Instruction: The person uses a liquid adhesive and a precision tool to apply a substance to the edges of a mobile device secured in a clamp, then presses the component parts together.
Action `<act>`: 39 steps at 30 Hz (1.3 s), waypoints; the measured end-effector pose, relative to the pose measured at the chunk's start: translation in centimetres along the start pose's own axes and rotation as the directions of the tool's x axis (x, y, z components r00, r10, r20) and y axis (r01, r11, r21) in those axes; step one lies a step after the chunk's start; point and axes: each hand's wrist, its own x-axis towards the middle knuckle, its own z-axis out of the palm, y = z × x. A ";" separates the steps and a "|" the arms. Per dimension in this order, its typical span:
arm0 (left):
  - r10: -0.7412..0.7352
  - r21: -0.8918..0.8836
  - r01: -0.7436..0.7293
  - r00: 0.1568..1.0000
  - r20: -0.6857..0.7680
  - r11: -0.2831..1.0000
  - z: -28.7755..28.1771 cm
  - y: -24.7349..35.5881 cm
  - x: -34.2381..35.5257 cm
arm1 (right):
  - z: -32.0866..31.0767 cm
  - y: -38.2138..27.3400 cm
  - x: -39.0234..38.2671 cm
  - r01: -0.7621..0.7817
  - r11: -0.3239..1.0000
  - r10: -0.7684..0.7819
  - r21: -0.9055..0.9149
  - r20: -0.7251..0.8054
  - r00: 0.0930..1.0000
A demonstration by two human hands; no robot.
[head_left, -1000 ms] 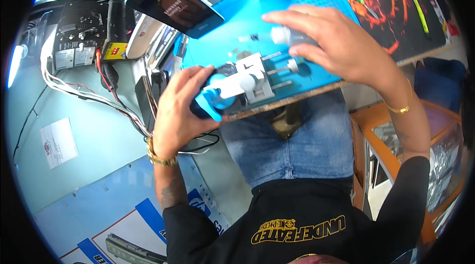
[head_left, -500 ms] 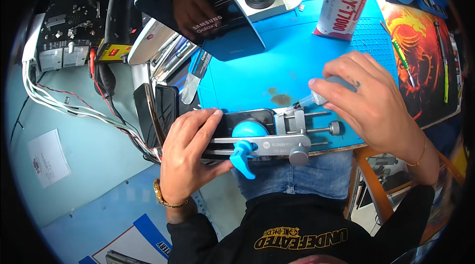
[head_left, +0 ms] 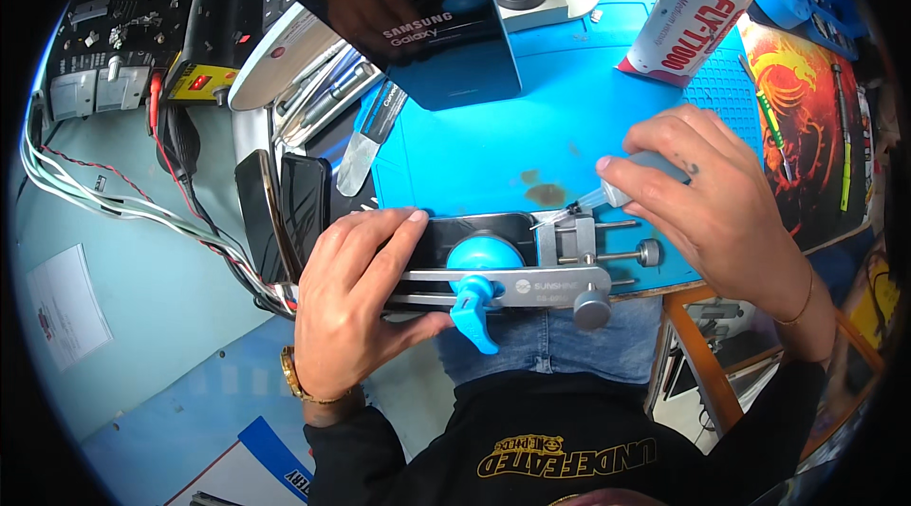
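Note:
A dark phone [head_left: 432, 238] is held in a metal clamp [head_left: 560, 286] at the front edge of the blue mat. The clamp carries a blue suction cup [head_left: 486, 251] on the phone's surface, with a blue lever [head_left: 474, 318] below. My left hand [head_left: 353, 288] is wrapped round the left end of phone and clamp, thumb below, fingers on top. In my right hand [head_left: 735, 207] is a small squeeze bottle [head_left: 657, 166], pinched and tilted. Its clear narrow nozzle [head_left: 590, 202] points down-left at the phone's right end, by the clamp jaw; exact contact cannot be made out.
Brown stains mark the blue mat [head_left: 455, 150]. A large dark-screened device [head_left: 446, 69] leans at the back, beside a white-and-red box [head_left: 683, 22]. Left stand two more phones [head_left: 306, 197], a spudger [head_left: 359, 159], cables [head_left: 142, 210] and a power unit [head_left: 197, 84]. Screwdrivers [head_left: 776, 131] lie right.
The whole view has shifted a little. The bottle's nozzle has edged left, closer to the phone's right end. My left hand keeps its hold on the phone and clamp.

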 end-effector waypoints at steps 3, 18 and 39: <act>0.014 0.005 -0.014 1.000 -0.006 1.000 0.1 -0.2 -0.1 | -0.1 -0.3 0.0 -0.013 1.000 0.013 -0.001 0.005 1.000; 0.020 0.004 -0.020 1.000 -0.015 1.000 0.2 -0.3 -0.3 | -0.1 -0.4 -0.2 -0.022 1.000 0.022 -0.004 0.008 1.000; 0.015 0.004 -0.015 1.000 -0.007 1.000 0.1 -0.2 -0.3 | -0.5 -0.5 0.0 -0.030 1.000 0.029 0.011 0.013 0.999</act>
